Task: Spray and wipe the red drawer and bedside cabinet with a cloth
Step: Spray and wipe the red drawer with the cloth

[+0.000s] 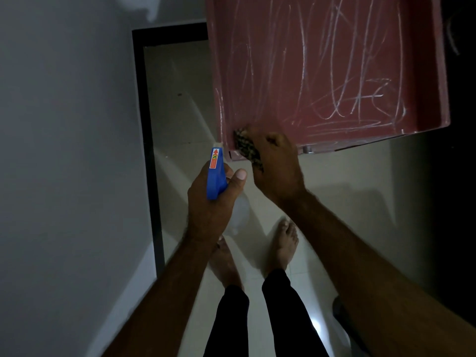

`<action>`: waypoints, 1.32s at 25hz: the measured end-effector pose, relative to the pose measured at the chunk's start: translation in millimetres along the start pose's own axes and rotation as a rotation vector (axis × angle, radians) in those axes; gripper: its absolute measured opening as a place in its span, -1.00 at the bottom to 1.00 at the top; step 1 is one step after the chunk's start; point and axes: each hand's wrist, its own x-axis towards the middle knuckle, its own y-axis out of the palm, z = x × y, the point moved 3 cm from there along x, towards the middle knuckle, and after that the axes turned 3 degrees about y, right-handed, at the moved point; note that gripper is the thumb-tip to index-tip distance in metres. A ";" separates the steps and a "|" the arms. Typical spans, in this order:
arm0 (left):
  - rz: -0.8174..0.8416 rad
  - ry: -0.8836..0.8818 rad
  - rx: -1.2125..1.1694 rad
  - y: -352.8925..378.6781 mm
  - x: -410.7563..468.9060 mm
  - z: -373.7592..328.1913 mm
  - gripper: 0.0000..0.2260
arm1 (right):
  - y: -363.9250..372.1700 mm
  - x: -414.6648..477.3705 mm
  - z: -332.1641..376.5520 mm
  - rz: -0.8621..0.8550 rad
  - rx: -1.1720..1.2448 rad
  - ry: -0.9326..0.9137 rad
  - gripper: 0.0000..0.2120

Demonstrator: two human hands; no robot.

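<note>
Pale floor is showing under the red drawer at upper right. The right hand is gripping a cloth on its lower left corner. The left hand is holding a blue spray bottle tight.

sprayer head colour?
The sprayer head is blue, with an orange label carrying a red arrow. Head view shows it.

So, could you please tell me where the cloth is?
Head view, centre: the patterned cloth sits under the right hand at the near-left corner of the red drawer, beside the spray bottle.
</note>
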 end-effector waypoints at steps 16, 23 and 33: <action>-0.004 -0.005 0.013 35.9 2.2 -2.2 -0.89 | -28.7 -0.3 -26.6 -0.066 -0.020 -0.052 -0.30; 0.017 -0.001 0.056 56.7 5.3 -3.2 -0.78 | -41.2 -4.9 -50.8 -0.097 -0.022 0.057 -0.33; 0.018 -0.005 0.124 82.3 15.9 -8.4 -0.70 | -55.7 -10.7 -76.4 -0.115 -0.045 0.006 -0.32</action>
